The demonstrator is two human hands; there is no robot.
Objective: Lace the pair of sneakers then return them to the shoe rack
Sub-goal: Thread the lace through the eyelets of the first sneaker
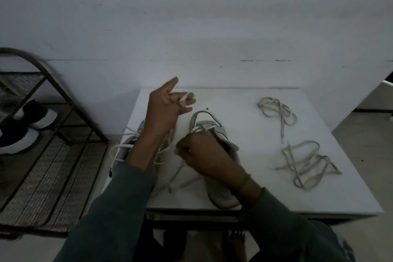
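Observation:
Two pale grey sneakers lie on a white table, toes pointing away from me. The right sneaker has a white lace through its front eyelets. My right hand rests over its tongue and pinches that lace near the eyelets. My left hand is raised above the left sneaker, which my left forearm mostly hides, and holds a lace end between its fingers. A loose lace loop hangs off that sneaker at the table's left edge.
Two spare laces lie tangled on the table's right side, one farther back and one nearer. A dark metal shoe rack stands on the left and holds black-and-white shoes. A plain white wall is behind.

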